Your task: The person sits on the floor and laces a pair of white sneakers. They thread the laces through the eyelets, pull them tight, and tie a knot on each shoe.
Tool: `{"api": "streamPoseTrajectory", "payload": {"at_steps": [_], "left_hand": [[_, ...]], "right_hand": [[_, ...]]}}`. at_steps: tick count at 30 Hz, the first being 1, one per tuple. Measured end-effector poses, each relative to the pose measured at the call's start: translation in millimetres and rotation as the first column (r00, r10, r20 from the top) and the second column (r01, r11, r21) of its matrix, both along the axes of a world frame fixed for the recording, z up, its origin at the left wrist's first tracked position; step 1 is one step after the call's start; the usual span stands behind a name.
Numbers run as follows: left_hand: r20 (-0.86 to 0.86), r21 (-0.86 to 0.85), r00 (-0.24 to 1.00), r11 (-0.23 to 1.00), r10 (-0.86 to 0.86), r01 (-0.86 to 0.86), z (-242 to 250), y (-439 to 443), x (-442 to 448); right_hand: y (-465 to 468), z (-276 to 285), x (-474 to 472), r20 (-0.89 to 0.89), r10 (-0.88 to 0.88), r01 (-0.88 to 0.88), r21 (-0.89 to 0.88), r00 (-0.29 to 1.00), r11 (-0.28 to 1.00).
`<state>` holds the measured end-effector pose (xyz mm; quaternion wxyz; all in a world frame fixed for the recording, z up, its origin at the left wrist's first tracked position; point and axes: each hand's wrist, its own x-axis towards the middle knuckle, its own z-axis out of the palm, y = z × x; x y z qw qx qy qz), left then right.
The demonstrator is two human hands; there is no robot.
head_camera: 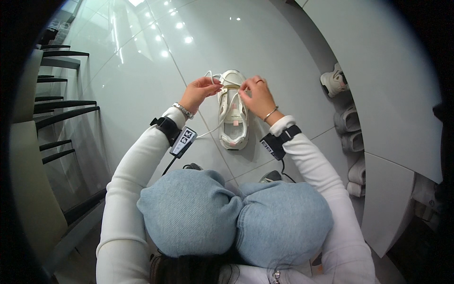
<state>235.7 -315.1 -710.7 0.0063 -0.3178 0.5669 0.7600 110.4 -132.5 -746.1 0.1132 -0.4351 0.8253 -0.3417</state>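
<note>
A cream sneaker (pixel 233 115) rests on the floor in front of my knees, its toe pointing away from me. Its tongue bears writing, and a small pink tab sits near the opening. My left hand (pixel 200 93) pinches a white shoelace (pixel 211 74) at the left of the toe end, where the lace loops up. On the other side, my right hand (pixel 258 97) has thumb and finger closed on the lace by the right eyelets, partly hiding that edge of the shoe. A loose lace strand (pixel 209 132) trails left from the shoe across the tiles.
Glossy pale floor tiles (pixel 142 81) surround the sneaker. At the right stands a white cabinet (pixel 383 71), with another sneaker (pixel 333 81) and several grey and white shoes (pixel 351 119) beneath it. Black chair legs (pixel 67 106) reach in from the left. My denim-covered knees (pixel 191 213) are close below.
</note>
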Motion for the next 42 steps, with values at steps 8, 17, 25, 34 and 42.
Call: {"api": "streamPoseTrajectory", "payload": {"at_steps": [8,17,25,34,42], "left_hand": [[-0.018,-0.076,0.998,0.995,0.059,-0.060,-33,7,-1],[0.035,-0.198,0.999,0.980,0.021,-0.014,-29,12,-2],[0.046,-0.127,0.999,0.992,-0.014,0.020,-33,8,-1],[0.069,-0.216,0.996,0.974,-0.051,0.065,-24,3,-1],[0.160,-0.726,0.971,0.645,-0.179,0.239,-18,6,-8]], "right_hand": [[-22,-2,22,0.170,-0.075,0.065,0.061,0.983,0.996],[-27,-11,26,0.159,-0.149,0.143,0.046,0.976,0.989],[-27,-18,31,0.156,-0.176,0.187,-0.057,0.972,0.981],[-30,-23,32,0.127,-0.199,0.209,-0.073,0.972,0.975],[-30,-17,33,0.098,-0.220,0.220,0.015,0.971,0.975]]}}
